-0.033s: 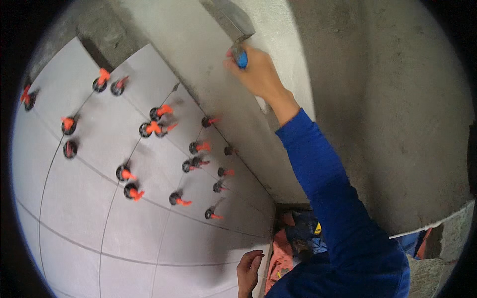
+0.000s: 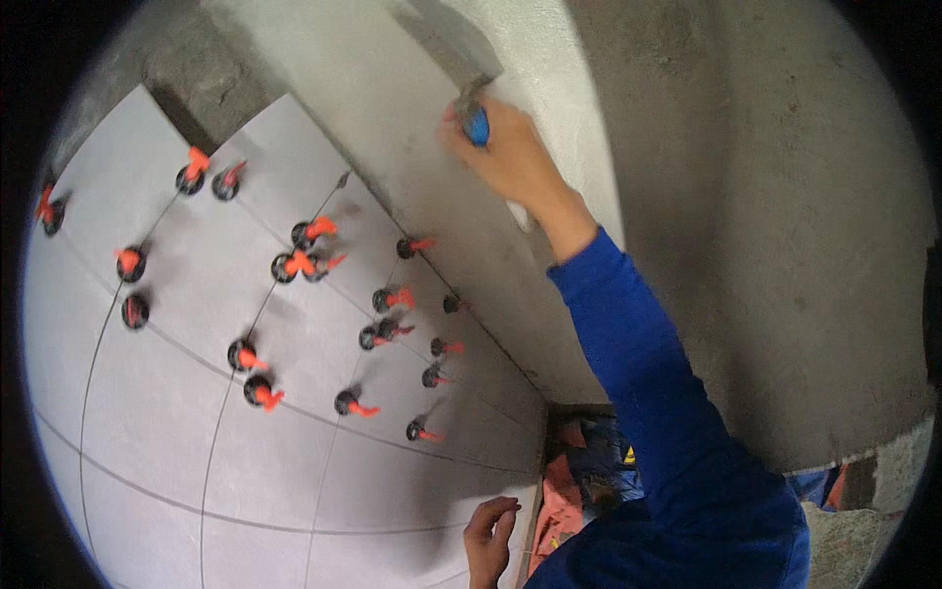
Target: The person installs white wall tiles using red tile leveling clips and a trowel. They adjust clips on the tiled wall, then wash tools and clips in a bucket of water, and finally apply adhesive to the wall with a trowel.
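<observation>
My right hand (image 2: 515, 152) grips the blue handle of a metal trowel (image 2: 446, 39), arm stretched out to the upper middle. The trowel's blade lies against or very close to a grey plastered surface (image 2: 343, 83); contact is hard to judge. A lighter, wet-looking strip (image 2: 554, 88) runs beside the blade. Low in the picture, next to the tiled surface (image 2: 265, 461), is my left hand (image 2: 489, 540), fingers loosely curled and thumb a little apart. Nothing shows in it.
Several round black tile levelers (image 2: 257, 391) with orange handles stand along the tile joints at left. A bare grey cement surface (image 2: 785, 245) fills the right side. Crumpled orange sheeting (image 2: 557, 501) and dark bags (image 2: 599, 461) lie low by my sleeve.
The view has shifted slightly, so the tiles and levelers sit a little lower. My right hand and the trowel have moved only a little; my left hand keeps its pose.
</observation>
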The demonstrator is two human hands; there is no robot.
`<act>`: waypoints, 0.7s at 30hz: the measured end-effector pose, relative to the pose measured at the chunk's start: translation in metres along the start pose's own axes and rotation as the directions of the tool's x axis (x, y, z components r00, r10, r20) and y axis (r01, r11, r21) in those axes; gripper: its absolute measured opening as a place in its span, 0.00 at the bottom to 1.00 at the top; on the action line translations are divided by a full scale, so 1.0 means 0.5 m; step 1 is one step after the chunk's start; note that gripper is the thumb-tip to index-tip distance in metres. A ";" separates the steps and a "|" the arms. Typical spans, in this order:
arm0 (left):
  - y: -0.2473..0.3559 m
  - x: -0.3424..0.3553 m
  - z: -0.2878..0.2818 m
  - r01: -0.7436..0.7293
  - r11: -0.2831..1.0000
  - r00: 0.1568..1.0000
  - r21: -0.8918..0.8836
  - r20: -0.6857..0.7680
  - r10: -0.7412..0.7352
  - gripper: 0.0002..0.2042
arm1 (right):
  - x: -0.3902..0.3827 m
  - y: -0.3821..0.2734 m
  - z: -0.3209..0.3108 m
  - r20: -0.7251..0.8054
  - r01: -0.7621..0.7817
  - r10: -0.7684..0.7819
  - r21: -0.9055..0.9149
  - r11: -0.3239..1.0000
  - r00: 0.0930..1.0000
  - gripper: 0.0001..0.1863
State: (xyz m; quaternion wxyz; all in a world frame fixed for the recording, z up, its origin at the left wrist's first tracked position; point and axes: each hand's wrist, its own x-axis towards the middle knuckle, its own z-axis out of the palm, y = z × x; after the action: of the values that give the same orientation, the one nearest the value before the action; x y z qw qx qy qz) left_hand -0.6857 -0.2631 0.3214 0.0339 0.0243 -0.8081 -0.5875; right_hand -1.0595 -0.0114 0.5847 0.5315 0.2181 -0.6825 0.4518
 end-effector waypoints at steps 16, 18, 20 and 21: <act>0.301 0.050 -0.273 -0.275 0.326 -0.181 0.904 -0.382 0.906 0.27 | -0.250 0.009 -0.037 0.457 -0.361 0.272 0.118 0.925 0.847 0.26; 0.292 0.054 -0.280 -0.131 0.323 -0.161 0.937 -0.341 0.926 0.28 | -0.241 0.009 -0.024 0.425 -0.307 0.239 0.099 0.947 0.873 0.24; 0.281 0.058 -0.286 -0.072 0.312 -0.153 0.947 -0.320 0.935 0.28 | -0.233 0.000 -0.011 0.407 -0.241 0.224 -0.010 0.970 0.885 0.22; 0.277 0.061 -0.288 -0.084 0.307 -0.157 0.948 -0.317 0.935 0.28 | -0.230 -0.006 -0.004 0.392 -0.209 0.217 -0.063 0.976 0.894 0.21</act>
State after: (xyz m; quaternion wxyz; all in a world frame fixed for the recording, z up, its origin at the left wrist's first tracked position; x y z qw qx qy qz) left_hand -0.7040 -0.3593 0.4981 0.7693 -0.0019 -0.6389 -0.0014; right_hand -1.0168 -0.0323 0.4797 0.3315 0.2240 -0.8001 0.4469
